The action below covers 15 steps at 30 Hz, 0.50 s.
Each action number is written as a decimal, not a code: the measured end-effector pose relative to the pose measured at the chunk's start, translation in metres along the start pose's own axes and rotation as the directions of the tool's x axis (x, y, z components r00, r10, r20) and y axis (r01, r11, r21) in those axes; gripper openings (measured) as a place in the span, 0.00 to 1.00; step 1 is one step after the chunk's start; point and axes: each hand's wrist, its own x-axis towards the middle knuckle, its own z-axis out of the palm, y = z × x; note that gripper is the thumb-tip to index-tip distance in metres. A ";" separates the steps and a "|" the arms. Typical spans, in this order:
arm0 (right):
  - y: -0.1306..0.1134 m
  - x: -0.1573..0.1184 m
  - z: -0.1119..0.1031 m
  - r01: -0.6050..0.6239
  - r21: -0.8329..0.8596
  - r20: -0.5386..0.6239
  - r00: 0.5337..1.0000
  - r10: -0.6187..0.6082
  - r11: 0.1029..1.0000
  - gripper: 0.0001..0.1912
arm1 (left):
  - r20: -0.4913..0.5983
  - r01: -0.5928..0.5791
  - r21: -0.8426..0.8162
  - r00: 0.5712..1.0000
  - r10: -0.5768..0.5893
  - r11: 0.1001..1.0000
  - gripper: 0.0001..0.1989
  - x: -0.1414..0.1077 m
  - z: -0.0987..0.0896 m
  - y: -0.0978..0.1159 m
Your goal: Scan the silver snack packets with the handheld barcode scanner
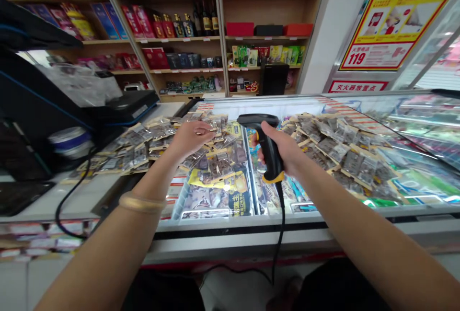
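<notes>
My right hand (278, 145) is wrapped round the grip of a black and yellow barcode scanner (271, 155), its head pointing left and its cable hanging down. My left hand (196, 134), with fingers bent together, is at the pile of small clear packets (219, 162) on the glass lid of a freezer; whether it grips a packet is too small to tell. More packets (134, 148) spread to the left, partly over the counter. Another heap of packets (345, 150) lies to the right of the scanner.
Below the glass, the freezer (223, 236) holds wrapped goods. On the left counter (111, 181) are a white-and-blue tub (72, 141), a black device (125, 105) and plastic bags (81, 83). Shelves (179, 40) of boxes and bottles stand behind. The scanner cable (275, 248) trails to the floor.
</notes>
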 end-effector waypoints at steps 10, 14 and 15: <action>0.033 0.002 0.011 -0.215 0.021 0.001 0.977 0.215 0.976 0.22 | 0.359 -0.259 0.573 0.932 0.046 0.777 0.32 -0.031 0.007 -0.006; 0.032 0.000 0.011 -0.225 0.020 0.010 0.974 0.225 0.974 0.22 | 0.441 -0.332 0.607 0.896 0.041 0.722 0.37 -0.036 0.008 -0.001; 0.032 0.000 0.010 -0.219 0.019 0.016 0.976 0.218 0.976 0.22 | 0.443 -0.329 0.603 0.896 0.038 0.727 0.37 -0.037 0.008 0.000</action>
